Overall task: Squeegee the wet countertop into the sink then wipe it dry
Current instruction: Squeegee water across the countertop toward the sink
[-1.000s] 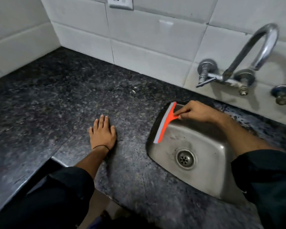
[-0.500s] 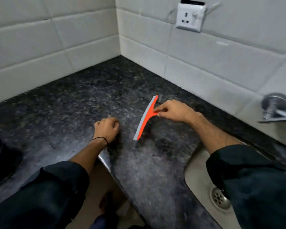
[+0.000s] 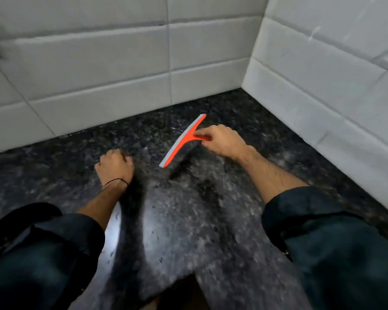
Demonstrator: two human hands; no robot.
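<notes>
Two hands in view | right hand (image 3: 222,142) grips orange squeegee (image 3: 184,140) at frame centre, carried from sink back to corner | left hand (image 3: 115,167) fisted, empty, on surface (image 3: 199,220) | sink out of view; next pass starting

Dark teal rolled sleeves (image 3: 336,242), thin black band (image 3: 115,181) on left wrist

An orange squeegee (image 3: 184,139) with a pale grey blade runs diagonally over the dark speckled countertop (image 3: 188,220), near its back corner where the two tiled walls meet; its short handle points right, its lower blade end seems just off the glossy stone
</notes>
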